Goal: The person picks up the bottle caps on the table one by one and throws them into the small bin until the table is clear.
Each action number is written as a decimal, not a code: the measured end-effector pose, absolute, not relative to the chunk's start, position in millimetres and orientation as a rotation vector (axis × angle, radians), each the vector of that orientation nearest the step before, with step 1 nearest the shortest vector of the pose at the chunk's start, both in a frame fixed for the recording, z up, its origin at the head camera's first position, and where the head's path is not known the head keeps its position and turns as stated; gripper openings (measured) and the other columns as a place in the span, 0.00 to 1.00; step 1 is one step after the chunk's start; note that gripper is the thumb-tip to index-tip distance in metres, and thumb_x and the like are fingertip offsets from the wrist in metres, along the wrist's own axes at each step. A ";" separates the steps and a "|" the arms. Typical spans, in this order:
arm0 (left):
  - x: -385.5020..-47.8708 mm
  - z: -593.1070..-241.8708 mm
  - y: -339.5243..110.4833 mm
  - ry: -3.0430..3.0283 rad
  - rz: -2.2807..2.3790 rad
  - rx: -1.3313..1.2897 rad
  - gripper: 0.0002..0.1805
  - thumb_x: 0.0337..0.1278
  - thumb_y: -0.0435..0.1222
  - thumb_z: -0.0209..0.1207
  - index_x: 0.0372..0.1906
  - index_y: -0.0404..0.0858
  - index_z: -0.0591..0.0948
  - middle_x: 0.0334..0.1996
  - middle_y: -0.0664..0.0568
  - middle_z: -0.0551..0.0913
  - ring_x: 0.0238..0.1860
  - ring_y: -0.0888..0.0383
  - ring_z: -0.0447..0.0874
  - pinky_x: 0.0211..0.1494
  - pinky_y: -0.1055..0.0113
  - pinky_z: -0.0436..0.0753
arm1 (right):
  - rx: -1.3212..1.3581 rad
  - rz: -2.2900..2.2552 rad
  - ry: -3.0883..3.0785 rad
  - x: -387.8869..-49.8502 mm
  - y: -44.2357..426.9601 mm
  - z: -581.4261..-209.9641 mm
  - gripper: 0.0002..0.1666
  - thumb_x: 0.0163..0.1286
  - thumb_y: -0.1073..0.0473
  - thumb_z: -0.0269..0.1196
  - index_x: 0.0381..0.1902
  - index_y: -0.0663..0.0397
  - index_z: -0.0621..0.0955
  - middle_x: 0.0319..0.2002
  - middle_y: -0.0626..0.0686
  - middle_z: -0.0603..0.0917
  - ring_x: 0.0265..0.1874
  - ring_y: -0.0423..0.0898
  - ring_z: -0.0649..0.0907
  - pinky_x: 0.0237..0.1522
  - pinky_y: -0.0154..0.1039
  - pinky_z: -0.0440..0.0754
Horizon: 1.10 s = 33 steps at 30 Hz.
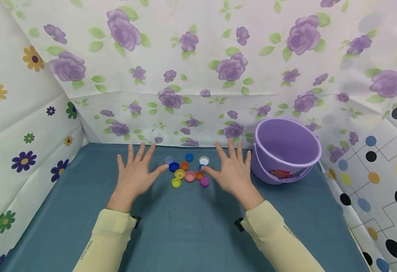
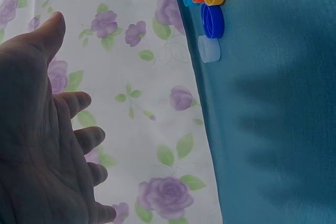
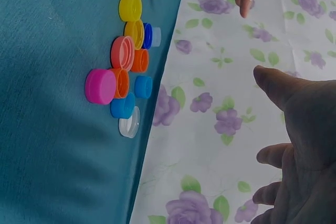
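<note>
Several coloured bottle caps lie in a loose cluster on the blue cloth, among them a dark blue cap (image 1: 173, 167), a pink cap (image 1: 190, 176), a magenta cap (image 1: 204, 182) and a white cap (image 1: 204, 161). Both hands hover with fingers spread, holding nothing: my left hand (image 1: 133, 179) left of the caps, my right hand (image 1: 235, 175) right of them. In the head view the right thumb overlaps a small blue cap. The left wrist view shows the left hand (image 2: 47, 129) apart from the caps; the right wrist view shows the right hand (image 3: 299, 145) likewise apart.
A purple bucket (image 1: 285, 151) with its handle hanging down stands on the blue cloth (image 1: 184, 234), to the right of the right hand. Behind the cloth rises a flowered sheet (image 1: 205, 68). Patterned sheets also hang at the left and right sides.
</note>
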<state>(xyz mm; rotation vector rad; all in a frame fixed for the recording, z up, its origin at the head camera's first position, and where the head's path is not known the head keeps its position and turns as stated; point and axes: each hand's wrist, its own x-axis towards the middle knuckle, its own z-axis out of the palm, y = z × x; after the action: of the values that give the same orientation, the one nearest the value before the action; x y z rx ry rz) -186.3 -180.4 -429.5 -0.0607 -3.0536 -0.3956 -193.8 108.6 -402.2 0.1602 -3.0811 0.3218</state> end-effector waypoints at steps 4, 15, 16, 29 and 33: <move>-187.0 -426.8 -178.8 -3.054 -0.402 -0.064 0.48 0.47 0.77 0.34 0.72 0.65 0.35 0.75 0.51 0.36 0.72 0.44 0.16 0.65 0.30 0.28 | 0.191 0.310 -3.074 -195.3 112.1 -398.2 0.57 0.49 0.13 0.41 0.73 0.25 0.42 0.75 0.53 0.38 0.74 0.59 0.37 0.69 0.65 0.33; -186.1 -413.9 -169.2 -2.997 -0.661 -0.218 0.45 0.52 0.69 0.46 0.72 0.53 0.56 0.74 0.46 0.52 0.74 0.40 0.44 0.68 0.35 0.52 | 0.371 0.466 -3.032 -199.9 132.7 -381.7 0.52 0.53 0.16 0.43 0.69 0.36 0.64 0.73 0.55 0.56 0.74 0.59 0.49 0.70 0.63 0.45; -184.8 -413.0 -167.2 -2.969 -0.673 -0.237 0.43 0.53 0.68 0.48 0.71 0.51 0.61 0.72 0.46 0.57 0.73 0.41 0.48 0.67 0.36 0.55 | 0.397 0.496 -3.020 -199.8 136.1 -380.7 0.51 0.53 0.17 0.44 0.68 0.37 0.66 0.72 0.55 0.59 0.73 0.58 0.52 0.70 0.62 0.46; -184.6 -423.8 -149.4 -2.583 -0.943 -0.227 0.23 0.59 0.56 0.55 0.56 0.53 0.78 0.54 0.51 0.80 0.56 0.50 0.75 0.55 0.47 0.75 | 0.642 0.821 -2.542 -209.4 193.4 -350.6 0.18 0.61 0.44 0.64 0.48 0.38 0.83 0.46 0.44 0.85 0.51 0.44 0.81 0.67 0.51 0.63; -188.7 -430.6 -146.2 -2.552 -0.958 -0.194 0.22 0.59 0.56 0.55 0.54 0.52 0.80 0.51 0.53 0.81 0.55 0.52 0.76 0.53 0.49 0.77 | 0.564 0.865 -2.424 -215.9 217.9 -340.5 0.14 0.60 0.49 0.66 0.44 0.42 0.85 0.44 0.49 0.86 0.51 0.48 0.81 0.69 0.49 0.61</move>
<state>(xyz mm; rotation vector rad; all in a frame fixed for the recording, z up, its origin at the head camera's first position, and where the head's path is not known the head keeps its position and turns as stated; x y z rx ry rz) -188.7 -146.2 -430.6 -0.1940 -2.5516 -0.9585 -215.9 217.9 -340.5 0.5644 -2.4244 0.8651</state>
